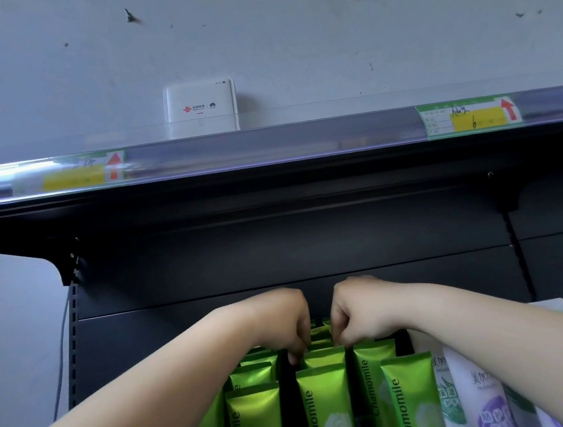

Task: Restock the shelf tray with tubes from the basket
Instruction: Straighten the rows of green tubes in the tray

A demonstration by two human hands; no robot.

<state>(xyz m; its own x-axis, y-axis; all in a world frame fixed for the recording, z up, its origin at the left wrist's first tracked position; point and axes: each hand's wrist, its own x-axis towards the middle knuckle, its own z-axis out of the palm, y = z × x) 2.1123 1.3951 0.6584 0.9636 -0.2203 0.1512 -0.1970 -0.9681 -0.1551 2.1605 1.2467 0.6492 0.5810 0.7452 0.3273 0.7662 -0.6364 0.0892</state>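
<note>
The left hand and right hand were both curled downward, knuckles nearly meeting, their fingertips pinching the crimped top of one green tube in the middle row of the shelf tray, second from the front. Around it stood more Chamomile tubes, packed upright in three rows, with white and purple tubes just beside on the right. The basket was out of view. The likely trouble was crowding: a tube pressed down between tight neighbours could tilt them forward, or its crimp could buckle. The forearms crossing the front tubes might also nudge them askew.
</note>
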